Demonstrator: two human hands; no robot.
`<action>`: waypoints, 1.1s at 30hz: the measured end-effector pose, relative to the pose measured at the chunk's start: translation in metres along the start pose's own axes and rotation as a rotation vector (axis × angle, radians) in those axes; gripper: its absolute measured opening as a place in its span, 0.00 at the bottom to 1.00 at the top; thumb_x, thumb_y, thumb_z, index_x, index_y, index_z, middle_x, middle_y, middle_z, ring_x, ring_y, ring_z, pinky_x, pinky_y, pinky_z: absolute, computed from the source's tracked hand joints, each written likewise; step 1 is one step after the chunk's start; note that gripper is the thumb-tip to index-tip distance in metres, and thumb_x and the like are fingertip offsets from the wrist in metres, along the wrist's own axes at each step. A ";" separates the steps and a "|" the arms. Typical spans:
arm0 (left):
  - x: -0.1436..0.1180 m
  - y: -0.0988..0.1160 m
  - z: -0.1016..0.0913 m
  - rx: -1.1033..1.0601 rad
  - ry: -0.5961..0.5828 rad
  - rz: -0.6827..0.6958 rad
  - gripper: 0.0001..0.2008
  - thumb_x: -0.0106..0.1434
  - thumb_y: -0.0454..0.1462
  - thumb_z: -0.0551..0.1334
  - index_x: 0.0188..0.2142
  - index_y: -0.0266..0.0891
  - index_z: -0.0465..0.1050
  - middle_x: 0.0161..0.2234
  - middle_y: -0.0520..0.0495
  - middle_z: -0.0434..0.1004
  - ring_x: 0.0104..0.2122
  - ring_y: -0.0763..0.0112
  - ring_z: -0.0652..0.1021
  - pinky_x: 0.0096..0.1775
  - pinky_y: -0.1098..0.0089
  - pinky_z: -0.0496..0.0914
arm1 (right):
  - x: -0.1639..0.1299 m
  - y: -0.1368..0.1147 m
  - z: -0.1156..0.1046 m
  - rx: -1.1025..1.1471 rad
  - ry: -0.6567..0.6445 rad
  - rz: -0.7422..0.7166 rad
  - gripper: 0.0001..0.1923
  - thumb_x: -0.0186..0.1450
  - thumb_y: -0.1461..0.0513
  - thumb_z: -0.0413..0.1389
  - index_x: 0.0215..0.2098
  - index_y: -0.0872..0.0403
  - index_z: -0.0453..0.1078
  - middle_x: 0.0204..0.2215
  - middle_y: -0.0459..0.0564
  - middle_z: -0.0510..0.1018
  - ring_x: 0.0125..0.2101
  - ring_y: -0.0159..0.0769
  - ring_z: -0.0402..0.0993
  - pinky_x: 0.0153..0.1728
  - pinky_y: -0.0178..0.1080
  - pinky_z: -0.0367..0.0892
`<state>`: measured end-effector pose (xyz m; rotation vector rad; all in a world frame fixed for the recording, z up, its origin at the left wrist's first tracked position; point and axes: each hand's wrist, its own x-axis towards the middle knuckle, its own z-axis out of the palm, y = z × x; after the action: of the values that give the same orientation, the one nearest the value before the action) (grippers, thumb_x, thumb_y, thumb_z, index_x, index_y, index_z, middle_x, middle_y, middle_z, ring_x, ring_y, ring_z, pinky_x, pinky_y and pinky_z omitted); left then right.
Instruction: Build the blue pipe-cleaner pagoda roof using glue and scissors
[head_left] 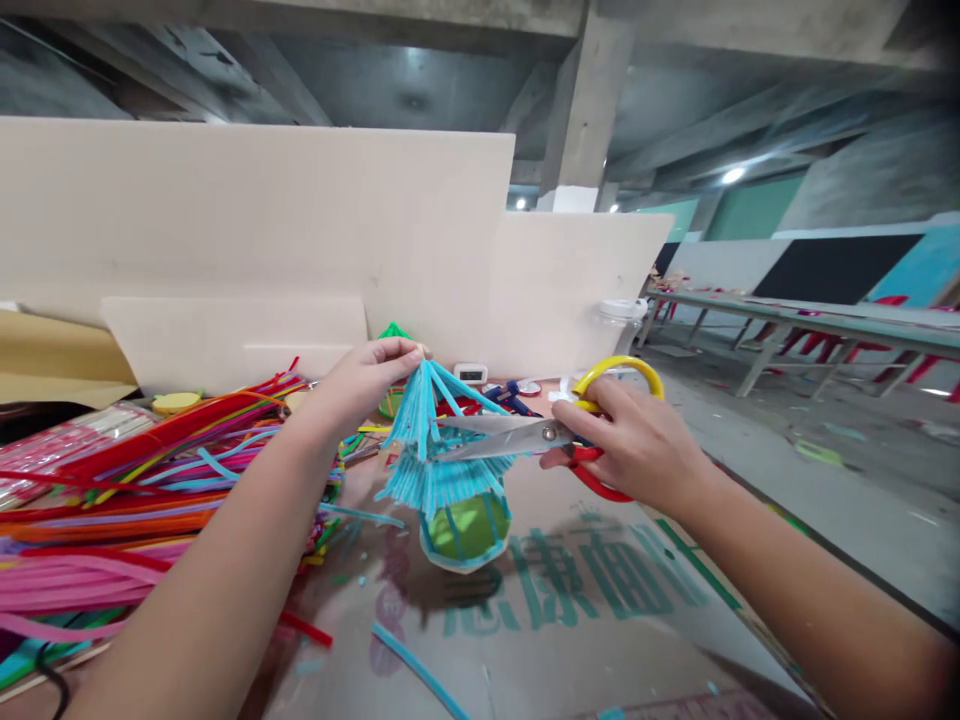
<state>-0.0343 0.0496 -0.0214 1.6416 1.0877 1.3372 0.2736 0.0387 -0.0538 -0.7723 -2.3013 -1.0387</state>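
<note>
My left hand [375,372] pinches the top tip of a small tiered craft model [450,482] made of light blue pipe cleaners, holding it tilted above the table. Its upper tier flares like a roof, a second fringe sits below, and a round green base [466,530] shows at the bottom. My right hand [630,430] grips a pair of scissors [551,432] with one yellow and one red handle. The scissor blades are apart and reach in between the blue strands of the upper tier. Whether they touch a strand, I cannot tell.
Bundles of coloured pipe cleaners [112,530] cover the left side. Behind the model lie a small digital timer [471,374], a dark blue glue gun [514,398] and a clear jar [619,325]. Blue offcuts [420,670] lie on the printed cardboard [570,640]. Pale boards [300,220] stand behind.
</note>
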 end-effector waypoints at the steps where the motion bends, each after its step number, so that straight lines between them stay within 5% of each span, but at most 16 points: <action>1: 0.000 0.000 -0.001 0.009 0.004 0.008 0.18 0.52 0.49 0.69 0.33 0.37 0.74 0.29 0.50 0.77 0.32 0.68 0.76 0.39 0.68 0.68 | -0.001 0.002 0.001 -0.024 -0.010 -0.007 0.21 0.67 0.47 0.52 0.45 0.53 0.74 0.31 0.54 0.70 0.28 0.38 0.62 0.29 0.39 0.53; 6: -0.001 0.003 -0.005 0.110 0.004 0.081 0.17 0.55 0.49 0.67 0.33 0.36 0.73 0.31 0.50 0.76 0.34 0.68 0.75 0.41 0.68 0.68 | 0.001 0.006 0.002 0.131 -0.117 -0.002 0.23 0.65 0.46 0.54 0.47 0.53 0.74 0.33 0.56 0.74 0.32 0.42 0.68 0.32 0.40 0.59; 11: -0.006 0.011 -0.010 0.255 0.004 0.167 0.18 0.58 0.50 0.63 0.36 0.37 0.72 0.31 0.49 0.75 0.32 0.66 0.75 0.37 0.68 0.68 | 0.004 0.007 -0.010 0.646 -0.470 0.185 0.22 0.63 0.49 0.58 0.52 0.48 0.71 0.36 0.50 0.79 0.36 0.42 0.73 0.36 0.38 0.66; 15: -0.007 0.014 -0.011 0.363 0.037 0.235 0.17 0.60 0.49 0.61 0.36 0.37 0.73 0.34 0.47 0.77 0.35 0.65 0.75 0.39 0.67 0.68 | 0.003 0.011 -0.018 0.823 -0.672 0.236 0.20 0.62 0.49 0.58 0.49 0.48 0.73 0.32 0.46 0.79 0.30 0.40 0.73 0.32 0.38 0.67; 23: -0.002 0.002 -0.013 0.389 -0.016 0.197 0.17 0.61 0.49 0.60 0.37 0.37 0.73 0.34 0.47 0.75 0.34 0.65 0.74 0.37 0.68 0.68 | -0.009 0.035 0.010 0.641 -0.665 0.490 0.27 0.62 0.45 0.55 0.54 0.49 0.70 0.46 0.53 0.78 0.42 0.48 0.75 0.39 0.43 0.69; 27: 0.003 -0.009 -0.009 0.377 -0.073 0.205 0.17 0.62 0.49 0.60 0.38 0.37 0.73 0.34 0.47 0.75 0.35 0.65 0.74 0.36 0.70 0.68 | -0.019 0.017 0.045 0.612 -0.780 0.507 0.25 0.62 0.51 0.56 0.56 0.50 0.69 0.43 0.55 0.80 0.40 0.47 0.77 0.38 0.41 0.69; 33: 0.002 -0.008 -0.006 0.411 -0.110 0.190 0.21 0.63 0.52 0.58 0.40 0.37 0.75 0.36 0.45 0.78 0.36 0.64 0.76 0.36 0.69 0.68 | -0.033 -0.009 0.082 0.714 -0.689 0.464 0.26 0.60 0.59 0.57 0.57 0.52 0.68 0.51 0.56 0.76 0.48 0.47 0.74 0.48 0.43 0.67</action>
<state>-0.0415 0.0546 -0.0265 2.1385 1.2219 1.1744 0.2741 0.0887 -0.1277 -1.3737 -2.5461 0.3185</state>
